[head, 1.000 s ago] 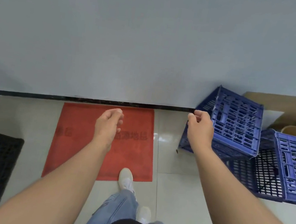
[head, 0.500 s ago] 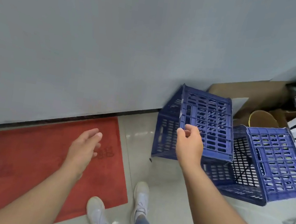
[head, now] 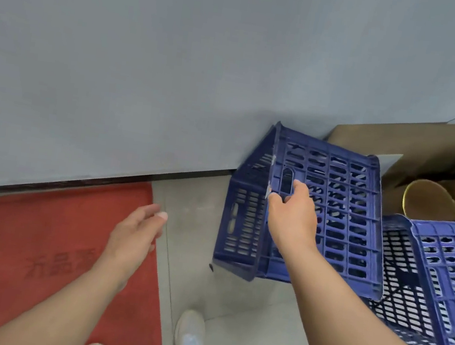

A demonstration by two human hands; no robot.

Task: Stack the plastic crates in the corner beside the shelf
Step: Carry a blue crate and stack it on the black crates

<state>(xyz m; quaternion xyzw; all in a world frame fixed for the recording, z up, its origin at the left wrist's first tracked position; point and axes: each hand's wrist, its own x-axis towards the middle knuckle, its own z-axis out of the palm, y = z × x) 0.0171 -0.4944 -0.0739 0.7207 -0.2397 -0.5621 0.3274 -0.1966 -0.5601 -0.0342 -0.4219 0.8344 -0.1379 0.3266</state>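
Right hand (head: 291, 215): fingers curled into the handle slot of a blue crate (head: 327, 214), thumb pressed on the corner edge beside it, so the hand pinches the crate's wall.
Left hand (head: 134, 235): open and loose, fingers spread a little, touching nothing, hovering over the near edge of a red mat (head: 37, 248).
Blue crate: tipped on its side against the grey wall (head: 177, 64), its lower right edge resting on a second blue crate (head: 442, 287).
Second blue crate: on the floor to the right, also tilted, black mesh showing inside.
Far right: cardboard box (head: 426, 149) holding a round gold-rimmed container (head: 430, 205).
Near: pale shoes on floor tiles.
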